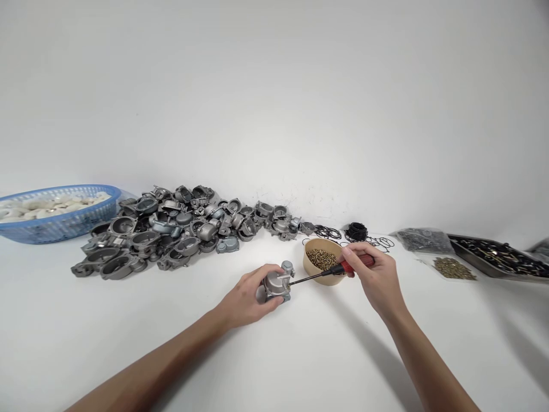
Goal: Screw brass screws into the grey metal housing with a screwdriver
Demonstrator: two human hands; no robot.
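Observation:
My left hand is wrapped round a grey metal carburetor float bowl, or a similar cast housing, just above the white table. My right hand grips a screwdriver by its red and black handle. The dark shaft slants down to the left, and its tip meets the right side of the casting. Whether a screw sits under the tip is too small to tell. Right behind the screwdriver stands a tan round bowl holding many small brass-coloured screws.
Grey metal castings are heaped at the back left, beside a blue plastic basket of white parts. Black rubber rings lie by the wall. On the right are a bag of grey parts, brass-coloured pieces and a metal tray.

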